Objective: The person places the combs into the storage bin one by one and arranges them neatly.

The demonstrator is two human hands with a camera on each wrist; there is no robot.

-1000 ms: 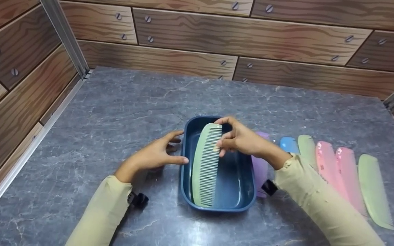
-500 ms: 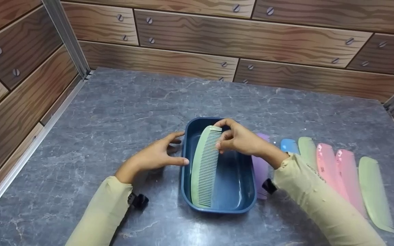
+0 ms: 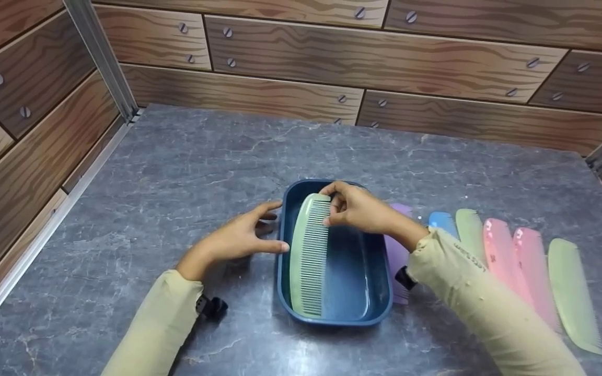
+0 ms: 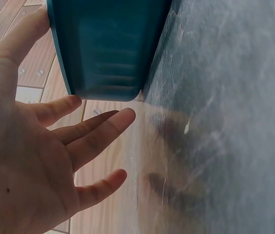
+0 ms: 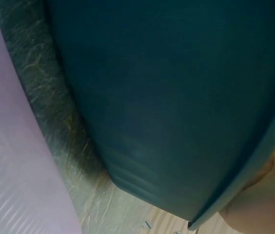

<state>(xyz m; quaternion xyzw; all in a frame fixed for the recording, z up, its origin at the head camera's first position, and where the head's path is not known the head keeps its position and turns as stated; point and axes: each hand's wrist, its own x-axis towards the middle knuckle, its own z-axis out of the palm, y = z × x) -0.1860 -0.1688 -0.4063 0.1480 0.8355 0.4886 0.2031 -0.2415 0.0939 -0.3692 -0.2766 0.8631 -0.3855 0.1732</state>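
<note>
A pale green comb lies lengthwise along the left inside of a dark blue tub, its teeth facing right. My right hand reaches over the tub's far right part and pinches the comb near its far end. At the tub's left rim, my left hand has its fingers spread, with the thumb tip on the rim. In the left wrist view the left hand shows its palm and extended fingers beside the tub wall. The tub hides most of the right hand in the right wrist view.
A purple comb lies against the tub's right side. Farther right are a blue comb, a green comb, two pink combs and another green comb. Wood-patterned panels border the grey marbled table.
My right hand has shifted slightly left with the green comb, which now lies closer to the tub's left wall. My left hand stays at the rim.
</note>
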